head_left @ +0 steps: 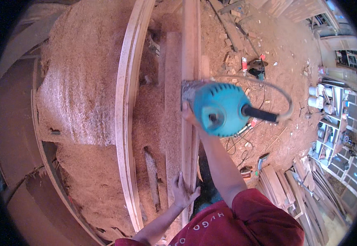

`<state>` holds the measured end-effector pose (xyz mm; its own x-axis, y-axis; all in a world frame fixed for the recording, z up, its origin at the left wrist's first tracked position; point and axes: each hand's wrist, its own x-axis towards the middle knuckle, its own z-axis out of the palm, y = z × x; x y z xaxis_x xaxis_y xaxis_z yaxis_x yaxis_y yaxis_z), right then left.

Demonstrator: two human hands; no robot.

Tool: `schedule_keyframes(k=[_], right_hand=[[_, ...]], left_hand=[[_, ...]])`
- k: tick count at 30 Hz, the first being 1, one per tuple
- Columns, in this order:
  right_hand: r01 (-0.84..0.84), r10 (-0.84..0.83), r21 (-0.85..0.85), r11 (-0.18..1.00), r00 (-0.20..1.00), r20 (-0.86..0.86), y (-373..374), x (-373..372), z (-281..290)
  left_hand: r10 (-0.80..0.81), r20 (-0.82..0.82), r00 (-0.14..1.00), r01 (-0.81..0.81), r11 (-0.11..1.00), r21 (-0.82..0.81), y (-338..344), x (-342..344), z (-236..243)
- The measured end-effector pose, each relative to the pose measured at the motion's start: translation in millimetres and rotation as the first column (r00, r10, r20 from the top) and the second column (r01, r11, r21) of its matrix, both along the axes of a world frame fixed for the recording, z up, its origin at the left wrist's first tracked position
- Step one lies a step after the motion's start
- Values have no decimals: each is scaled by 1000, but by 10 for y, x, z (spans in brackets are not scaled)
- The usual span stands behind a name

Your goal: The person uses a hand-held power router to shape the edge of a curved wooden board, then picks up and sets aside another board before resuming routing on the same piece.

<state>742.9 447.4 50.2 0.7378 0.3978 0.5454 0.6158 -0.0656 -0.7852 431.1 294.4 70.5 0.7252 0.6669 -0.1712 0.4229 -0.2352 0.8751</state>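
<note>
A teal corded power router (pixel 225 106) stands on a long wooden beam (pixel 192 45) running away from me. My right hand (pixel 190 116) is closed round its lower part; most of the fingers are hidden behind the body. The router is slightly blurred. Nearer to me, my left hand (pixel 182 192) rests against the same beam with its fingers apart, holding nothing. From the router's right side comes a black cord sleeve (pixel 262 114), and the cord loops back to the right. The router's bit is out of sight.
A second long beam (pixel 125 82) lies left of mine. Sawdust and shavings (pixel 80 90) are heaped farther left. On the floor at right are cables, wood scraps and another tool (pixel 258 69). Stacked boards (pixel 285 188) lie at lower right, near a white shelf (pixel 330 119).
</note>
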Motion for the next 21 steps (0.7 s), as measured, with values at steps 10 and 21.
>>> schedule_keyframes(k=[10, 21], right_hand=[[108, -122, 90, 990, 979, 165, 749, 830, 458], [145, -206, 251, 957, 950, 235, 1274, 1445, 480]], left_hand=[[-42, -25, 999, 43, 999, 31, 37, 18, 48], [-77, -8, 997, 77, 997, 6, 67, 1, 19]])
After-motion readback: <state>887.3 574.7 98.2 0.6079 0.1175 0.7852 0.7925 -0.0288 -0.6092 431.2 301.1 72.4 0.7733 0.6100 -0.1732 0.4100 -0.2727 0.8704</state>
